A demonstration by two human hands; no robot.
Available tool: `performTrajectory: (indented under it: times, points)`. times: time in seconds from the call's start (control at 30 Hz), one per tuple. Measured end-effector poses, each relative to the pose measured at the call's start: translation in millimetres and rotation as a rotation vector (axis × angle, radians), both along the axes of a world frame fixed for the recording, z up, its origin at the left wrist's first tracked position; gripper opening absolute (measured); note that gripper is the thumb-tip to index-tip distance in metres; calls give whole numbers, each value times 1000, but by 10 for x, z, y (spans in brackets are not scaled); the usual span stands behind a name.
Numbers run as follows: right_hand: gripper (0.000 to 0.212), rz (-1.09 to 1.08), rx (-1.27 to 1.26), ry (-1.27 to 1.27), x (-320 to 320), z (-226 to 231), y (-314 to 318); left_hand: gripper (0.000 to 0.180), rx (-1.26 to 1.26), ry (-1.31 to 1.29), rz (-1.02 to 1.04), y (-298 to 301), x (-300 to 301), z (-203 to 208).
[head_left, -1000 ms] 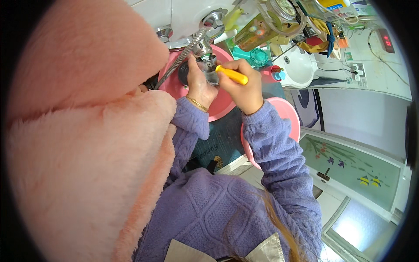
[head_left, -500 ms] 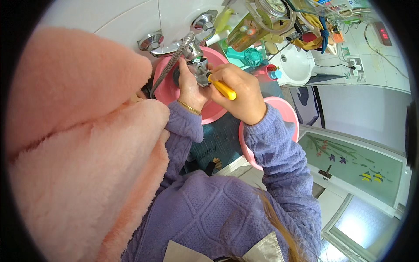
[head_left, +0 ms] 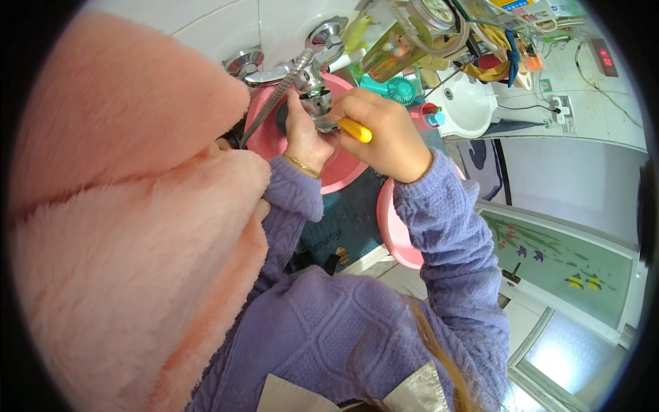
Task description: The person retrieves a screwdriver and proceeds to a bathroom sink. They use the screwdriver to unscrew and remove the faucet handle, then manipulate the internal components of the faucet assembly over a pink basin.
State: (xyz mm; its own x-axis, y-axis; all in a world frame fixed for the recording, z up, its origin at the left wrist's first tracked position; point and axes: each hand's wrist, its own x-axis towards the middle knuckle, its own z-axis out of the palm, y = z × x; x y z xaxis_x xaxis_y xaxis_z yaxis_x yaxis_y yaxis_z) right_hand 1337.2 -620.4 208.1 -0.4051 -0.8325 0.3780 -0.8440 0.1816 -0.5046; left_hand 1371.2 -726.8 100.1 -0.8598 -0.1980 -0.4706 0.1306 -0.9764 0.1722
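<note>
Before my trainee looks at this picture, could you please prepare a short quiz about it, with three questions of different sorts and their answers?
1. Which hand holds the tool with the yellow handle?
2. True or false: the gold bracelet is on the left wrist.
3. Fill in the missing colour: the round basin beneath the left hand is ____.

Key:
1. The right hand.
2. True.
3. Pink.
</note>
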Motion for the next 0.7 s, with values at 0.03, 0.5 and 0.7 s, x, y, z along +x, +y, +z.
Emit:
performTrajectory:
  times: [0.03, 0.5, 0.7]
  points:
    - [22, -5, 9, -16, 2, 10, -18, 47, -16, 1, 6, -18, 9, 6]
    - [18, -275, -294, -372, 120, -82, 260, 60, 97, -28, -55, -23, 28, 37]
    - [18, -180, -327, -307, 111, -166, 160, 57, -1, -20, -17, -30, -15, -39]
